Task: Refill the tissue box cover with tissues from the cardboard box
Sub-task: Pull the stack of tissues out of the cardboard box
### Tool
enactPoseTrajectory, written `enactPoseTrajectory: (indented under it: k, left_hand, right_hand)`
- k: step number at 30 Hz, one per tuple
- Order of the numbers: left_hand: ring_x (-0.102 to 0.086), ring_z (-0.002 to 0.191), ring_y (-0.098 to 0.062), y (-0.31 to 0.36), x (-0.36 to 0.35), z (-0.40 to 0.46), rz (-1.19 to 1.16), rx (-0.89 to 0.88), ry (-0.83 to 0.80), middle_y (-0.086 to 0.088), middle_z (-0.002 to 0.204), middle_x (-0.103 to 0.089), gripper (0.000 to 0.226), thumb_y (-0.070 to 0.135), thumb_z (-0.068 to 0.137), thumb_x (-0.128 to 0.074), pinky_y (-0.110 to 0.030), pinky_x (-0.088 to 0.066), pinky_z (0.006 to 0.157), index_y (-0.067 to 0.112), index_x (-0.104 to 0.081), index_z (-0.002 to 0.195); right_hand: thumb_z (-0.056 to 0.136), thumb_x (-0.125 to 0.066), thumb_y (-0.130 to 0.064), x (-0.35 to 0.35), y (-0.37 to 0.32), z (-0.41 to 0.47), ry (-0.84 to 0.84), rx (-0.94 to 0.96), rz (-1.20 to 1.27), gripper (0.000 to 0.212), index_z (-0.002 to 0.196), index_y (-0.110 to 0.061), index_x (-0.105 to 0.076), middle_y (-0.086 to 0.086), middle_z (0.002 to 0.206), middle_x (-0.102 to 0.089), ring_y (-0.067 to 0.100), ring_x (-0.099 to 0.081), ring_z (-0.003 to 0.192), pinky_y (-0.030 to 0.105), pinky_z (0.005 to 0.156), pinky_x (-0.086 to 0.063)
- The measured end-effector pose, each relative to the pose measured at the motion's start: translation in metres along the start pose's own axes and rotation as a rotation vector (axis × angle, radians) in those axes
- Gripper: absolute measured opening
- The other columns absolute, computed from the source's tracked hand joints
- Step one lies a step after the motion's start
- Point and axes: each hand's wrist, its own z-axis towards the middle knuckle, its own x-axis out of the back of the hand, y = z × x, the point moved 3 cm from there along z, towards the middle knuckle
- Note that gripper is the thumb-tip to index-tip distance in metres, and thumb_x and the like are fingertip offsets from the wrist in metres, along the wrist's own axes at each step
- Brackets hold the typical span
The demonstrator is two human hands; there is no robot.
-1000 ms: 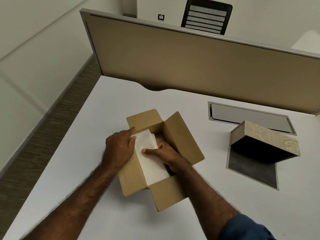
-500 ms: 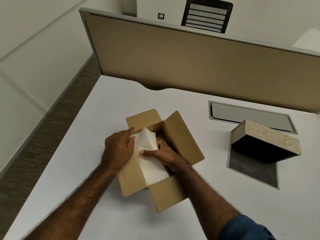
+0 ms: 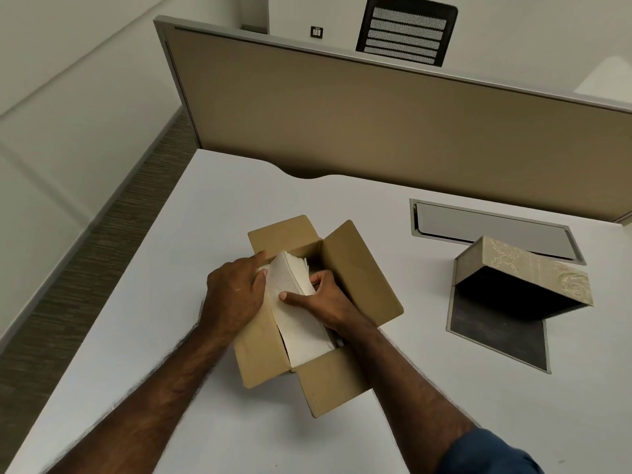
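Note:
An open brown cardboard box [image 3: 362, 268] sits mid-table with its flaps spread. A white stack of tissues [image 3: 301, 330] stands in it, its far end tilted up above the rim. My left hand [image 3: 236, 295] presses on the stack's left side over the box's left flap. My right hand [image 3: 325, 299] grips the stack from the right, thumb on top and fingers under its edge. To the right, the beige patterned tissue box cover [image 3: 533, 271] rests tipped open over its dark base panel [image 3: 499, 333].
The white table [image 3: 191, 234] ends at a tan partition wall [image 3: 376, 131] at the back. A grey cable hatch [image 3: 489, 227] is set into the table behind the cover. The table's left edge drops to carpeted floor.
The far end of the tissue stack has risen from lying flat in the box to tilting up above the rim, with my right fingers sliding under it. My left hand has stayed in place.

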Motion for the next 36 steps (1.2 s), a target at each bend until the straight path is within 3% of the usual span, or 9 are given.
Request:
enactPoseTrajectory:
  k: [2,6,10,15,20,25,30,33,36]
  left_hand:
    - [-0.07,0.111,-0.032,0.002,0.001,0.001,0.001,-0.011,0.001,-0.013,0.127,-0.073,0.04,0.029,0.099,-0.062,-0.054,-0.054,0.099,0.009,-0.067,0.133]
    - [-0.071,0.108,-0.032,0.003,0.002,0.0,0.006,-0.029,0.017,-0.014,0.122,-0.075,0.039,0.026,0.098,-0.065,-0.052,-0.055,0.097,0.009,-0.067,0.133]
    - [-0.072,0.106,-0.031,0.003,0.004,-0.001,0.007,-0.035,0.027,-0.014,0.12,-0.075,0.039,0.026,0.098,-0.065,-0.05,-0.056,0.096,0.009,-0.067,0.133]
    - [-0.071,0.107,-0.031,0.007,0.004,-0.001,-0.001,-0.009,0.016,-0.013,0.122,-0.075,0.04,0.029,0.099,-0.063,-0.048,-0.054,0.098,0.01,-0.066,0.134]
    - [-0.072,0.105,-0.032,0.01,0.007,-0.003,-0.009,-0.058,0.039,-0.014,0.119,-0.075,0.038,0.025,0.097,-0.066,-0.051,-0.056,0.097,0.008,-0.068,0.132]
    - [-0.074,0.099,-0.031,0.008,0.011,-0.001,-0.019,-0.058,0.072,-0.014,0.118,-0.076,0.035,0.022,0.098,-0.066,-0.051,-0.058,0.096,0.007,-0.07,0.128]
    - [-0.072,0.085,-0.031,-0.001,0.016,-0.001,0.009,-0.079,0.081,-0.01,0.097,-0.079,0.03,0.019,0.101,-0.059,-0.046,-0.057,0.082,0.013,-0.071,0.128]
    - [-0.072,0.092,-0.031,-0.003,0.019,-0.001,-0.017,-0.057,0.078,-0.009,0.104,-0.079,0.031,0.023,0.102,-0.058,-0.043,-0.055,0.089,0.015,-0.07,0.13]
    - [-0.07,0.103,-0.032,0.005,0.024,-0.002,-0.114,-0.027,0.115,-0.013,0.114,-0.076,0.031,0.025,0.104,-0.055,-0.046,-0.052,0.098,0.009,-0.07,0.126]
  right_hand:
    - [0.069,-0.087,-0.074,0.002,0.001,0.002,0.017,-0.019,0.067,0.093,0.137,-0.027,-0.043,-0.005,0.128,-0.058,0.012,-0.061,0.11,0.03,0.082,-0.054]
    - [0.07,-0.092,-0.063,0.001,0.006,0.004,-0.029,-0.126,0.197,0.101,0.147,-0.015,-0.046,0.007,0.142,-0.061,0.026,-0.064,0.124,0.049,0.109,-0.057]
    - [0.076,-0.093,-0.057,0.001,0.007,0.004,-0.06,-0.217,0.254,0.098,0.149,-0.008,-0.051,0.013,0.144,-0.066,0.032,-0.067,0.127,0.053,0.113,-0.056]
    - [0.077,-0.095,-0.051,0.0,0.007,0.001,-0.119,-0.282,0.258,0.086,0.142,-0.01,-0.057,0.012,0.135,-0.07,0.032,-0.07,0.121,0.051,0.112,-0.056]
    - [0.076,-0.096,-0.05,0.0,0.006,-0.004,-0.079,-0.191,0.232,0.083,0.138,-0.01,-0.058,0.011,0.13,-0.073,0.03,-0.073,0.116,0.051,0.106,-0.061]
    - [0.082,-0.092,-0.048,0.0,-0.005,-0.014,-0.155,-0.07,0.306,0.073,0.139,-0.014,-0.062,0.012,0.13,-0.076,0.033,-0.075,0.117,0.053,0.106,-0.061]
    - [0.091,-0.087,-0.039,0.007,-0.022,-0.03,-0.222,-0.03,0.5,0.063,0.137,-0.004,-0.064,0.021,0.13,-0.077,0.033,-0.077,0.109,0.048,0.097,-0.063]
    - [0.087,-0.082,-0.043,0.015,-0.037,-0.044,-0.298,-0.037,0.613,0.073,0.145,-0.004,-0.059,0.02,0.124,-0.078,0.033,-0.076,0.106,0.05,0.097,-0.062]
    - [0.088,-0.078,-0.045,0.028,-0.048,-0.058,-0.41,-0.061,0.713,0.064,0.139,-0.011,-0.063,0.01,0.108,-0.081,0.026,-0.08,0.094,0.04,0.08,-0.067]
